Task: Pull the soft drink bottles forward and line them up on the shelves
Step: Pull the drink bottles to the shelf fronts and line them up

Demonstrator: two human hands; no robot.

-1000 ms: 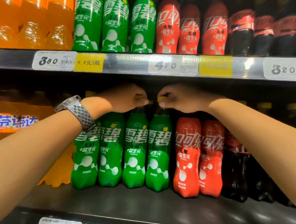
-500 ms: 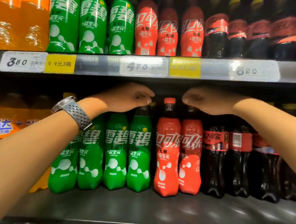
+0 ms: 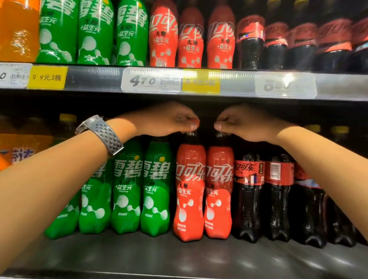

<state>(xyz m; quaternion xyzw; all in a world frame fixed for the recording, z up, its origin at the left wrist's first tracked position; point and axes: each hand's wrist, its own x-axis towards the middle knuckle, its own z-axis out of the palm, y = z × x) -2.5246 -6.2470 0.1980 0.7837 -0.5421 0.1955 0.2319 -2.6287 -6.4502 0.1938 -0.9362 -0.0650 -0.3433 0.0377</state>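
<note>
Behind bare shelf front (image 3: 192, 259), left hand (image 3: 169, 118), right hand (image 3: 245, 124): grips tight round red bottles' (image 3: 189, 194) caps.

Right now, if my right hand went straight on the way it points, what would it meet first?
Probably your left hand, gripping the left red bottle. The right hand, gripping the right red bottle, points sideways at it across a small gap. Depth is unclear, so they might miss.

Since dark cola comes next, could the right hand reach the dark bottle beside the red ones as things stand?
Probably yes. The right hand grips the cap of the right red bottle; the dark bottle stands just beside it, nothing in front, its top below the wrist. The fingers must let go first.
</note>
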